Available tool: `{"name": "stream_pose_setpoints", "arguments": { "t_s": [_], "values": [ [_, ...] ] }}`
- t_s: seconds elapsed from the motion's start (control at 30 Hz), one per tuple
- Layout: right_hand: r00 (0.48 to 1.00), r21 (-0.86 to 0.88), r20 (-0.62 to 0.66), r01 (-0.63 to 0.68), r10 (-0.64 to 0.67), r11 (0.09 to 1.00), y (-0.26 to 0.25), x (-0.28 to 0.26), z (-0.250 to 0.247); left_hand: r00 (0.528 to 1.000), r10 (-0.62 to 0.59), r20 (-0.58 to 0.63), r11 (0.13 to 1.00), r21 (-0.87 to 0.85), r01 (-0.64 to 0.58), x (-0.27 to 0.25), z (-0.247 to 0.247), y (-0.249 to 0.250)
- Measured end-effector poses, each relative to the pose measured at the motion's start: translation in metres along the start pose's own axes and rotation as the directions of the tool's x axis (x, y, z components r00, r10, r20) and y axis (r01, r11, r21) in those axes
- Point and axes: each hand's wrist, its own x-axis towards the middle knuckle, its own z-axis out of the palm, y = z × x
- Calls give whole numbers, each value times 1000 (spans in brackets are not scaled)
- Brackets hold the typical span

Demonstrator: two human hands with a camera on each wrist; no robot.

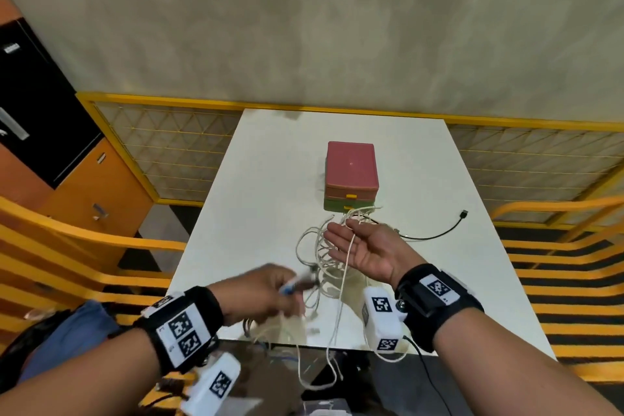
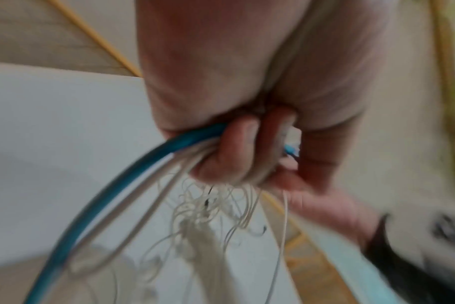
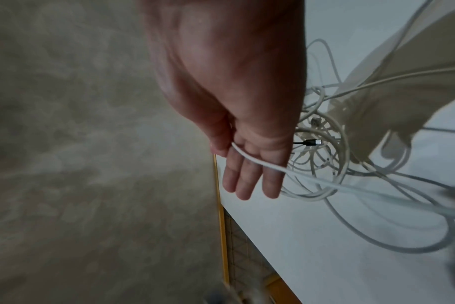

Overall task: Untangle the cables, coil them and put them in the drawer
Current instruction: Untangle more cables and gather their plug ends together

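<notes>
A tangle of white cables (image 1: 317, 253) lies on the white table (image 1: 263, 179) in front of a small pink and green drawer box (image 1: 351, 169), whose drawers are closed. My left hand (image 1: 266, 294), blurred, grips a blue cable (image 2: 112, 191) together with several white strands in a fist (image 2: 237, 154) near the table's front edge. My right hand (image 1: 364, 246) is held palm up over the tangle with straight fingers (image 3: 247, 174). One white cable (image 3: 252, 159) lies across its palm and fingers and hangs down over the table's edge. A black cable (image 1: 435, 235) trails to the right.
Loops of white cable (image 1: 317, 375) hang below the table's near edge. A yellow mesh fence (image 1: 169, 152) runs behind the table, and yellow rails (image 1: 84, 236) flank both sides. An orange and black cabinet (image 1: 50, 132) stands at the left.
</notes>
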Motion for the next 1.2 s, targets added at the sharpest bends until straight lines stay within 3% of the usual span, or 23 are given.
{"name": "stream_pose_setpoints", "arguments": {
  "t_s": [0.07, 0.13, 0.3, 0.5, 0.57, 0.7, 0.8, 0.93, 1.1, 1.2],
  "values": [
    [1000, -32, 22, -18, 19, 999, 6, -2, 0, 951, 5, -309, 944, -313, -107, 17, -3, 11],
    [998, -40, 49, -27, 29, 999, 15, -2, 3, 899, 8, -438, 892, -404, -204, 35, 1, 26],
    [993, -55, 111, -32, 38, 998, 25, -9, 18, 888, 57, -457, 900, -361, -244, 63, 34, 46],
    [992, -37, 127, 4, 1, 999, 10, -15, 21, 817, 74, -572, 916, -285, -282, 68, 37, 40],
    [990, -89, 136, -20, 32, 996, 12, -13, 21, 852, 44, -522, 911, -329, -249, 65, 35, 40],
    [994, 11, 71, -80, 79, 997, 11, -6, 19, 959, 48, -279, 920, -362, -151, 49, 32, 33],
    [998, 41, 30, -56, 55, 998, 10, -3, 14, 992, 52, -113, 957, -278, -82, 31, 23, 22],
    [997, 70, -10, -70, 71, 995, 15, -3, 13, 996, 56, 69, 970, -242, -37, 6, 4, 7],
    [995, 37, -80, -52, 55, 998, 23, -7, 19, 949, 48, 311, 993, -118, -12, -19, -10, 1],
    [996, 2, -92, -7, 8, 1000, 22, -11, 20, 945, 21, 326, 999, -31, -11, -20, -13, 1]
  ]
}}
